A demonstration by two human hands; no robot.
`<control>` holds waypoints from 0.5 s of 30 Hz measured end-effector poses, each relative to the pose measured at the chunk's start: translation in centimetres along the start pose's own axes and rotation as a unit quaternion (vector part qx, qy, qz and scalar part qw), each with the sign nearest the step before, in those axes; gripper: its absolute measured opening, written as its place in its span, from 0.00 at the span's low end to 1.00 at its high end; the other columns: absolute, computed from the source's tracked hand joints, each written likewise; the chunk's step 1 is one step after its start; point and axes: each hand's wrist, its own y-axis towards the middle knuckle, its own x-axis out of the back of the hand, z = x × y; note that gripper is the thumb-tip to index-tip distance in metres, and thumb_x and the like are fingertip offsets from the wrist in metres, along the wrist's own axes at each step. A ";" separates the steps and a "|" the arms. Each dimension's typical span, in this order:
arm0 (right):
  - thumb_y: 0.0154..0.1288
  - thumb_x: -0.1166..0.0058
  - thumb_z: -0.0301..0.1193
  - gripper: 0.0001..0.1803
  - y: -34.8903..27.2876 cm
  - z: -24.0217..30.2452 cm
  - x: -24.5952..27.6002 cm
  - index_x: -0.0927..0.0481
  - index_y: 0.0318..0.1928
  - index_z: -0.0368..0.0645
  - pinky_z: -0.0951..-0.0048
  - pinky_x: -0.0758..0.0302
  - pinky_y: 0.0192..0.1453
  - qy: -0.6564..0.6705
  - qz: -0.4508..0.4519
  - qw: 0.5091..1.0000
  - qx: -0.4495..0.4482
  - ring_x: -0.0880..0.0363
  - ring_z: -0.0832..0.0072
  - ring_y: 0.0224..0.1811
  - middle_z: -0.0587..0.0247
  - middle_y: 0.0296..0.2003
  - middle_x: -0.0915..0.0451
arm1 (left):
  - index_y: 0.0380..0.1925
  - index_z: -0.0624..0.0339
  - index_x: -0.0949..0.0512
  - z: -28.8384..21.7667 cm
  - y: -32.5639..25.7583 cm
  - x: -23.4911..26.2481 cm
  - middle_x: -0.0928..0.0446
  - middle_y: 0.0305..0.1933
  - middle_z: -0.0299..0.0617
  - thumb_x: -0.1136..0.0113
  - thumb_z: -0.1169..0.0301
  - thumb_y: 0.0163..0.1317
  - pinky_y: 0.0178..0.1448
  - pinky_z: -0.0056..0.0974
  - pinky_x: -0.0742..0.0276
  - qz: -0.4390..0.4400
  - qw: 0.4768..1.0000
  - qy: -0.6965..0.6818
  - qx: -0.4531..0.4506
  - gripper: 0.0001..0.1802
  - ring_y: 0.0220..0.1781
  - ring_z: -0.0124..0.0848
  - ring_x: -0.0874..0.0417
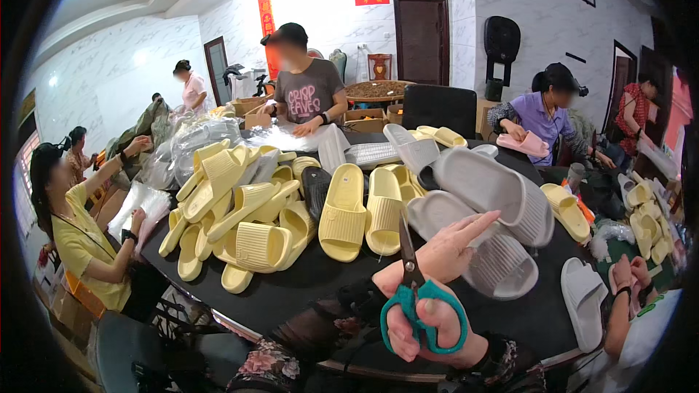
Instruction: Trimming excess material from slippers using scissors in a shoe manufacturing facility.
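My right hand (438, 314) is closed round the teal-handled scissors (409, 266), whose dark blades point upward. Behind the scissors, my left hand (449, 247) reaches across from the left with fingers stretched out toward the right, apparently holding nothing. It lies over or just above the grey slippers (501, 268); whether it touches them I cannot tell. A larger grey slipper (502, 185) is just beyond my fingertips. Left of the blades, a yellow slipper (384, 211) and another yellow slipper (343, 215) lie sole down on the black table (291, 313).
A heap of yellow slippers (262, 244) covers the table's left part, with a black slipper (314, 189) beside it. Clear plastic bags (193, 142) are piled behind. One grey slipper (583, 302) sits at the right edge. Several people work around the table, one with a pink slipper (526, 145).
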 end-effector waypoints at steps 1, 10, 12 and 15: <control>0.68 0.55 0.39 0.26 0.1 0.1 0.0 0.40 0.58 0.34 0.77 0.32 0.24 -0.001 -0.001 1.000 0.002 0.32 0.77 0.20 0.58 0.24 0.30 | 0.60 0.55 0.33 0.8 -0.1 -0.6 0.24 0.49 0.53 0.50 0.83 0.55 0.52 0.38 0.27 -0.047 0.995 0.034 -0.083 0.29 0.50 0.45 0.21; 0.67 0.54 0.40 0.22 1.0 -0.5 0.3 0.37 0.54 0.38 0.75 0.32 0.21 -0.027 -0.088 0.996 -0.004 0.34 0.77 0.17 0.60 0.23 0.31 | 0.48 0.65 0.27 2.5 -8.0 4.5 0.22 0.41 0.48 0.44 0.74 0.56 0.48 0.35 0.27 -0.021 0.978 -0.075 0.194 0.18 0.45 0.35 0.20; 0.67 0.55 0.39 0.20 2.1 -1.5 0.8 0.36 0.53 0.39 0.75 0.32 0.21 -0.023 -0.087 0.996 -0.018 0.34 0.77 0.18 0.61 0.24 0.31 | 0.46 0.66 0.25 3.8 -9.9 6.5 0.21 0.37 0.46 0.38 0.68 0.53 0.44 0.35 0.25 -0.053 0.979 -0.010 0.195 0.20 0.39 0.34 0.19; 0.68 0.54 0.38 0.20 2.9 -2.9 2.4 0.36 0.53 0.38 0.76 0.33 0.22 -0.047 -0.119 0.991 -0.027 0.33 0.78 0.19 0.62 0.25 0.31 | 0.44 0.66 0.23 5.7 -11.2 7.5 0.19 0.34 0.49 0.42 0.71 0.57 0.42 0.35 0.25 -0.110 0.964 0.027 0.241 0.15 0.37 0.34 0.18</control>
